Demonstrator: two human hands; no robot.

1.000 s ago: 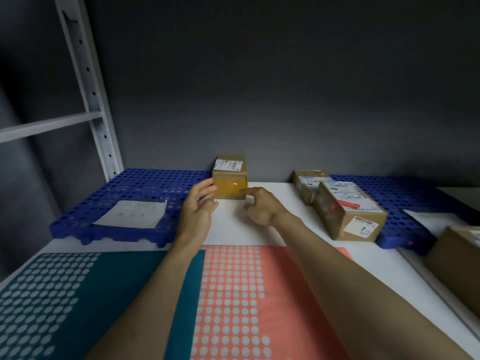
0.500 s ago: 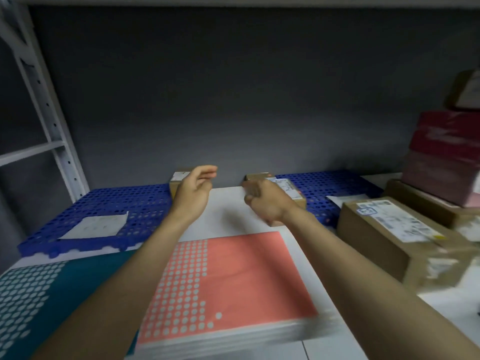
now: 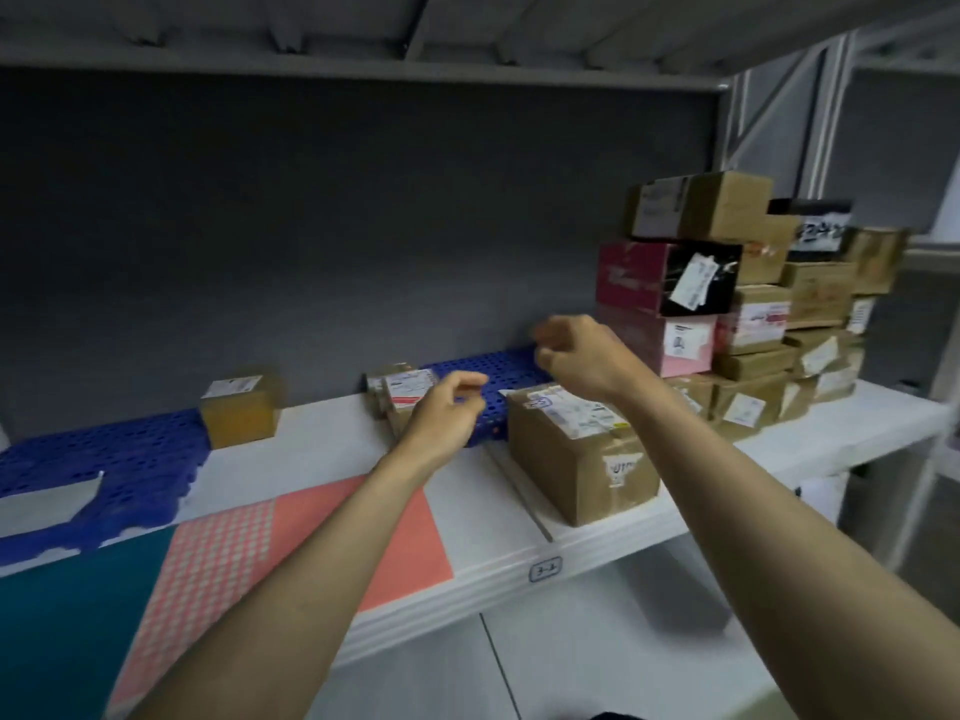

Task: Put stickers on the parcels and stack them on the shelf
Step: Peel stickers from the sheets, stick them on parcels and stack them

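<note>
A small brown parcel (image 3: 240,409) with a white label stands alone at the back of the white shelf (image 3: 613,532). Both my hands hover over the shelf and hold nothing. My left hand (image 3: 445,413) has loosely curled fingers in front of two small labelled parcels (image 3: 402,392). My right hand (image 3: 582,351) is raised higher, fingers loosely curled, above a larger brown parcel (image 3: 576,459) with labels on top. A tall stack of parcels (image 3: 737,314), brown, pink and black, fills the shelf's right end.
Blue perforated mats (image 3: 104,465) lie on the shelf at left and behind the hands, one with a white sheet (image 3: 47,498) on it. Sheets of dotted stickers, coral (image 3: 291,553) and teal (image 3: 67,615), lie at the front left. Grey shelf uprights (image 3: 810,111) stand at right.
Both hands have left the small brown parcel at the back and moved right. The view has swung right and pulled back, bringing the tall parcel stack into sight.
</note>
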